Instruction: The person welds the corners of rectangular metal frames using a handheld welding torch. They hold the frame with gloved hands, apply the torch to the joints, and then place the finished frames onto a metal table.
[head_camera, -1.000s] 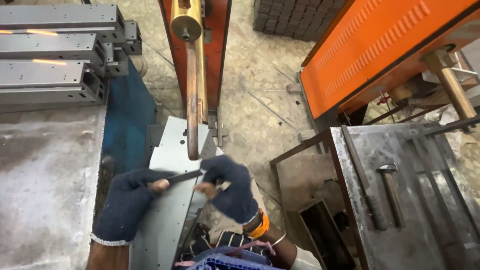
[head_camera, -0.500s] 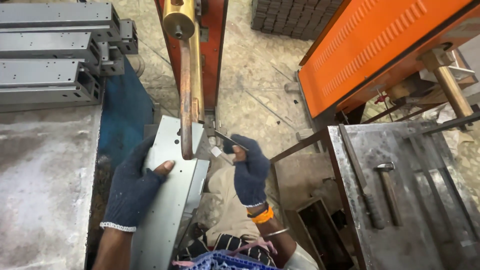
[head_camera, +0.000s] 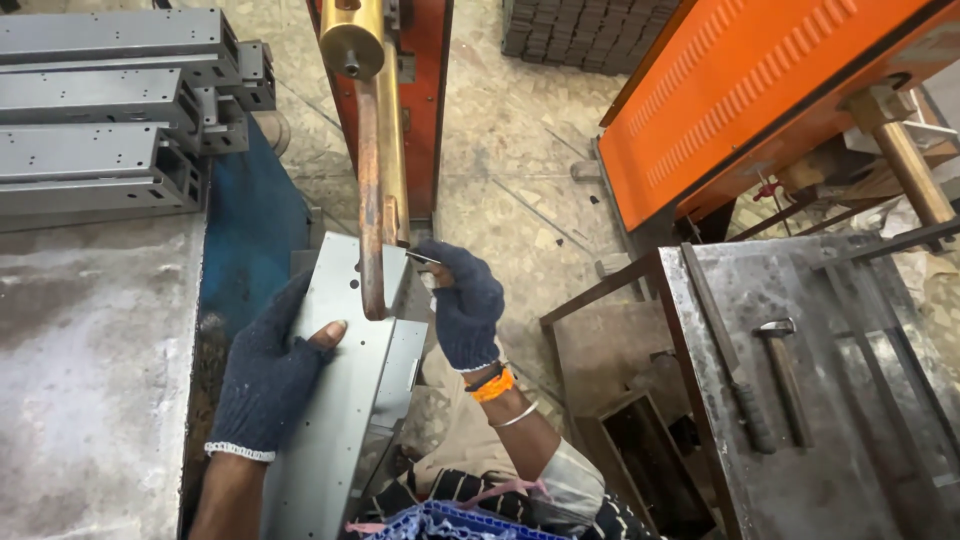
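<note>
Gloved left hand (head_camera: 270, 375) lies flat, fingers spread, on the grey sheet-metal panel (head_camera: 345, 400); right hand (head_camera: 465, 305) pinches a small metal piece (head_camera: 422, 258) beside the copper arm (head_camera: 372, 200).

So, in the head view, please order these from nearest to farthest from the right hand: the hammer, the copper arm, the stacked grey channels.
1. Copper arm, just left of the right hand.
2. Hammer, right, on the steel table.
3. Stacked grey channels, far upper left.
</note>
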